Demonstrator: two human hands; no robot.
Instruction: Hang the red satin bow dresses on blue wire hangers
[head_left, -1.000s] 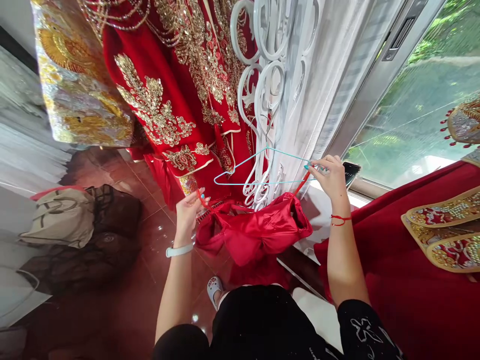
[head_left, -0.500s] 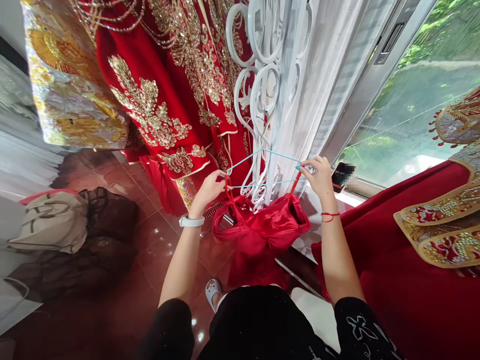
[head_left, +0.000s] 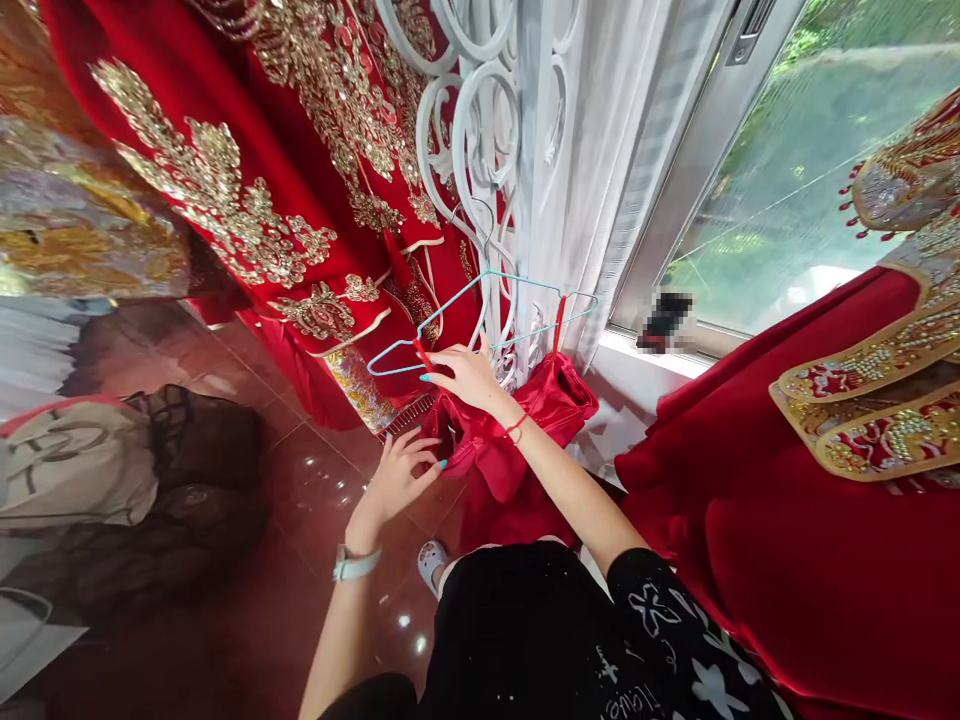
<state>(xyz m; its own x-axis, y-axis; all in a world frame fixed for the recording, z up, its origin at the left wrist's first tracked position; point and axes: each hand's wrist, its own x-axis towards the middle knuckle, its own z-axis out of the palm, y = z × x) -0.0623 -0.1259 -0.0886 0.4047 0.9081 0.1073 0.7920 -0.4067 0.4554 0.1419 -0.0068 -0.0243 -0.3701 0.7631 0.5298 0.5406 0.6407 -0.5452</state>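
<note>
A red satin dress [head_left: 502, 465] hangs by two thin straps from a light-blue wire hanger [head_left: 521, 280]. The hanger's hook rests against white scrollwork. My right hand [head_left: 469, 378] reaches across to the hanger's left end, its thumb and fingers pinching the left red strap [head_left: 422, 353]. The right strap [head_left: 560, 325] loops over the hanger's other end, with no hand on it. Lower down, my left hand [head_left: 401, 485] is beside the left edge of the bodice, fingers loosely curled and apart, thumb tip at the fabric.
White metal scrollwork [head_left: 480, 110] and a white curtain [head_left: 592, 170] stand ahead. Red gowns with gold sequins [head_left: 240, 210] hang at left, an embroidered red garment [head_left: 847, 420] at right. A partly blurred phone [head_left: 664, 322] leans on the windowsill. Bags [head_left: 82, 460] sit on the tiled floor.
My right hand has left the right strap and crossed to the left strap. My left hand has let go there and dropped to the bodice. The hanger now shows its hook against the scrollwork.
</note>
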